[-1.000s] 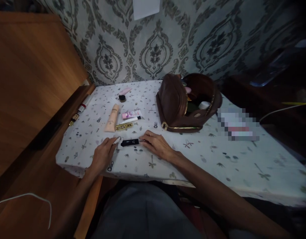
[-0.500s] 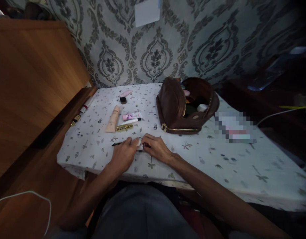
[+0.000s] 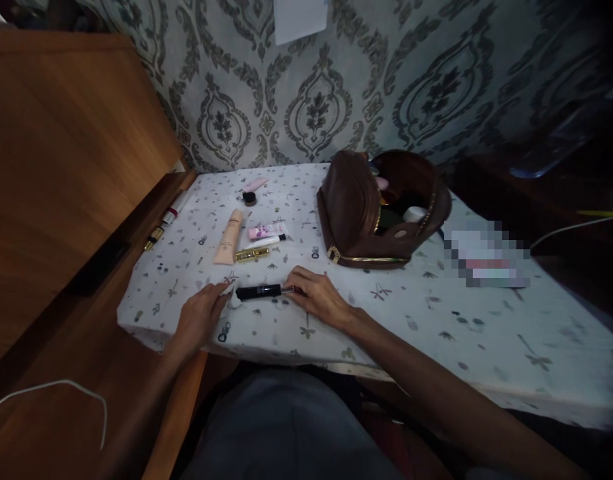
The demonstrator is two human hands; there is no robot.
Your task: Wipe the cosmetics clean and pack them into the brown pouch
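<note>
Near the table's front edge, my right hand [image 3: 319, 297] pinches the right end of a black tube [image 3: 259, 291], which lies sideways between my hands. My left hand [image 3: 201, 317] is at the tube's left end, its fingers closed on a small white wipe [image 3: 234, 298]. Just behind the tube are a gold tube [image 3: 252, 254], a white pen-like tube with a black cap [image 3: 266, 241], a pink and white tube [image 3: 267, 231] and a beige tube [image 3: 229, 237]. A small black round pot [image 3: 249, 199] sits farther back beside a pink tube [image 3: 255, 185].
A brown bag [image 3: 351, 207] stands unzipped at the back right, with items inside. A blurred-out packet [image 3: 489, 257] lies right of it. Lipstick-like tubes [image 3: 153, 238] rest along the left edge of the patterned tablecloth [image 3: 436, 347], beside a wooden panel [image 3: 81, 127].
My left hand has moved left with the white wipe, uncovering the black tube. My right hand has stayed at the tube's right end. The view has shifted slightly.
</note>
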